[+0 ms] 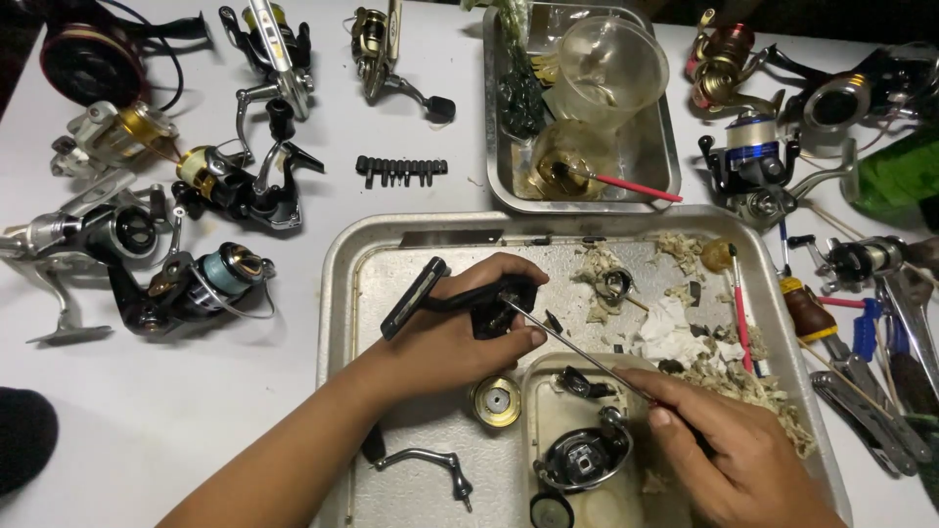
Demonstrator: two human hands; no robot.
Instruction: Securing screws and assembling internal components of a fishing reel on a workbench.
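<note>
Head view: left hand (452, 337) grips a black fishing-reel body with its crank handle (489, 301), fingers curled tight around it, above the middle of the large dented metal tray (342, 293). Right hand (738, 460), near the tray's front right corner, pinches a thin metal screwdriver (577, 352) between thumb and fingers, tip touching the reel body. A gold round spool (496, 402) lies just below the left hand.

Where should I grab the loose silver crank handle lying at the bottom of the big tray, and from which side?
Probably grip the crank handle at mid-arm, coming from above. The thin arm lies flat on the big tray with bare metal either side. The left hand and right hand work further up, so it is unobstructed.
</note>
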